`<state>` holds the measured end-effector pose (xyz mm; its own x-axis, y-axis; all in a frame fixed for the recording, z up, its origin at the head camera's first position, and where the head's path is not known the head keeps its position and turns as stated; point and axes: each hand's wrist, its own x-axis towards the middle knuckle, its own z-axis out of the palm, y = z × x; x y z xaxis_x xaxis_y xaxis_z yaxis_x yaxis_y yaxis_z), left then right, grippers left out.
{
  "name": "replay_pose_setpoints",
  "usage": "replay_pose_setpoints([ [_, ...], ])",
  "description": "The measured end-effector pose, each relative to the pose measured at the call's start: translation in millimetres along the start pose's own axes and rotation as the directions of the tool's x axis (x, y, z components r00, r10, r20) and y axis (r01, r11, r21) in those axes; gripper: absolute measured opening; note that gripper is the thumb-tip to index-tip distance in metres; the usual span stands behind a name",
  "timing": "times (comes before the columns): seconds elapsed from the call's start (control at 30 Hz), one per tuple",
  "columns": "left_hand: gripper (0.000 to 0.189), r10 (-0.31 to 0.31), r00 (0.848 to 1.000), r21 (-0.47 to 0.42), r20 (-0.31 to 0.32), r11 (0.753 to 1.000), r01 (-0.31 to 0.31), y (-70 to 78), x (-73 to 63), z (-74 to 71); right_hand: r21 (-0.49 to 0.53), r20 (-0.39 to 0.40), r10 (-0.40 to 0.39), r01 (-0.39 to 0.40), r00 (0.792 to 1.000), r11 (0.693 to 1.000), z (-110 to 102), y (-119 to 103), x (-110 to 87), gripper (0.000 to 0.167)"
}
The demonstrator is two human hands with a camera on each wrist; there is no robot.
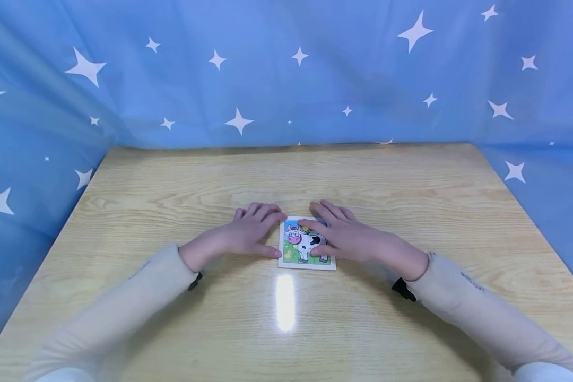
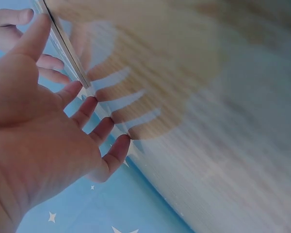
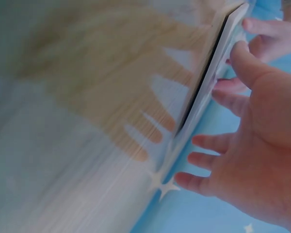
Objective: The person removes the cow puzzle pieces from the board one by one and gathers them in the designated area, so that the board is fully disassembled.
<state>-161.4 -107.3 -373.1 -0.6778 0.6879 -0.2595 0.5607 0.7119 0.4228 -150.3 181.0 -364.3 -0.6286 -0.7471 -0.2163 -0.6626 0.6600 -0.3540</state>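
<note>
A small square jigsaw puzzle (image 1: 293, 256) lies flat on the table, its picture a cow with a pink muzzle on green and blue, framed by a pale border. My left hand (image 1: 250, 234) is at its left side, thumb and index fingertips by that edge, the other fingers spread toward the table. My right hand (image 1: 348, 237) reaches over the right part, thumb and index finger extended above the picture and covering some of it. Seen edge-on in the right wrist view, the puzzle board (image 3: 209, 73) is thin; whether the right fingertips touch it I cannot tell.
The wood-grain table (image 1: 181, 175) reflects a bright strip of light in front of the puzzle. A blue curtain with white stars (image 1: 267, 69) hangs behind the table and along its sides. Both forearms, in beige sleeves (image 1: 124, 297), come in from the front corners.
</note>
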Motion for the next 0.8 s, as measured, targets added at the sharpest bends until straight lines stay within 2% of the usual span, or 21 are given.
replay_pose_setpoints([
  [0.23,0.087,-0.011,1.000,-0.012,-0.007,1.000,0.011,0.0,1.0,2.5,-0.005,0.016,0.000,0.000,1.000,1.000,0,-2,7.0,0.065],
  [0.47,0.084,0.006,1.000,-0.003,-0.013,1.000,-0.006,2.3,2.0,1.6,-0.017,-0.046,-0.066,0.066,0.997,0.998,5,3,12.3,0.062],
  [0.57,0.082,-0.001,1.000,-0.006,-0.016,1.000,0.001,-0.1,1.1,1.5,-0.013,-0.078,-0.089,0.089,0.993,0.996,23,24,24.4,0.067],
  [0.7,0.080,0.002,1.000,-0.013,-0.025,1.000,-0.002,-1.7,-0.3,0.8,-0.067,-0.092,-0.094,0.088,0.991,0.994,47,52,41.8,0.076],
  [0.8,0.079,0.010,1.000,-0.024,-0.027,1.000,-0.011,-0.9,0.1,0.3,-0.101,-0.087,-0.095,0.086,0.992,0.991,52,60,46.3,0.077],
])
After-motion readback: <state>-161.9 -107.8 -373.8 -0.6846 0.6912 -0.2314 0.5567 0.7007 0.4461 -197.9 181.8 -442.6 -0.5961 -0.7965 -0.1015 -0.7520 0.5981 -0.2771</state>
